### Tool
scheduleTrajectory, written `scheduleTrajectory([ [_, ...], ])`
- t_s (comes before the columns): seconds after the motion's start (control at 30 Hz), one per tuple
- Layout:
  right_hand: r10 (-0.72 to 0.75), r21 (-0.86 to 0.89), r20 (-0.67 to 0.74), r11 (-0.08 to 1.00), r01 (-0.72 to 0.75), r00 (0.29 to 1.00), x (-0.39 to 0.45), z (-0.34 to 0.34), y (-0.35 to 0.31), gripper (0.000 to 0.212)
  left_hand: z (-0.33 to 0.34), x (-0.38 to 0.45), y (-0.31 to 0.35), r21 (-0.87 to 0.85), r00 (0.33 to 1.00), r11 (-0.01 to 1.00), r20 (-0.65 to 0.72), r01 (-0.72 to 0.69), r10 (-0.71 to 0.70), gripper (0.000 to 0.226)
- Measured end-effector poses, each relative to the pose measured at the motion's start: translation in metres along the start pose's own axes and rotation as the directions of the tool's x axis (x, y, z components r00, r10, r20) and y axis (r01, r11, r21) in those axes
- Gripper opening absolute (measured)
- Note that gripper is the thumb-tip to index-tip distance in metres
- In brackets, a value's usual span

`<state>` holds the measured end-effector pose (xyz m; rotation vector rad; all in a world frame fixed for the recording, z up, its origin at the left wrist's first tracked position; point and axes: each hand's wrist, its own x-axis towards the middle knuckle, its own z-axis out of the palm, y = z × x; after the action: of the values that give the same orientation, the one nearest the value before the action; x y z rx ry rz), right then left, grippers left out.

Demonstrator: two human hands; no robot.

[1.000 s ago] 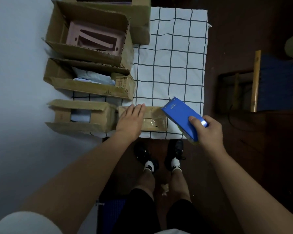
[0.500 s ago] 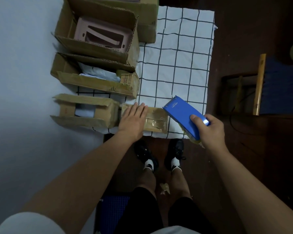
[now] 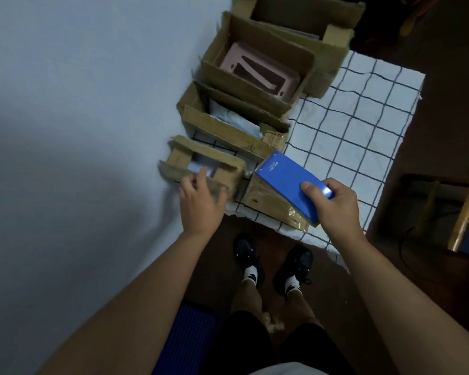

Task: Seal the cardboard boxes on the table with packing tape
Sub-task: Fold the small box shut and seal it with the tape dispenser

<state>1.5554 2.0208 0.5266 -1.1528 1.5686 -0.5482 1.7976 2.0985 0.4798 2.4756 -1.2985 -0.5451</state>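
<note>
My right hand grips a blue tape dispenser that lies across a small closed cardboard box with shiny tape on its top, at the table's near edge. My left hand hovers with fingers apart at the near flap of a small open box with white contents, just left of the closed one. Whether the fingers touch that flap is blurred.
Three larger open boxes run along the white wall: one with white wrapping, one with a pink tray, one at the far end. The checked tablecloth lies to the right. A wooden chair stands at the right; my feet are below the table edge.
My left hand left the small taped box and moved left to the open box. My right hand brought the dispenser down onto the taped box. The view swung left.
</note>
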Motion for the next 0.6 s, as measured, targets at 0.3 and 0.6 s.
scheduleTrajectory([
  [0.3, -0.016, -0.045, 0.042, 0.999, 0.018, 0.999, 0.007, 0.035, -0.013, 0.037, 0.020, 0.034, -0.022, -0.550, 0.817, 0.624, 0.224, 0.556, -0.531, 0.107],
  [0.6, 0.000, -0.088, 0.033, 0.996, 0.003, 0.999, 0.003, 0.049, -0.007, 0.038, 0.045, 0.055, -0.021, -0.621, 0.712, 0.414, 0.361, 0.665, -0.602, 0.124],
])
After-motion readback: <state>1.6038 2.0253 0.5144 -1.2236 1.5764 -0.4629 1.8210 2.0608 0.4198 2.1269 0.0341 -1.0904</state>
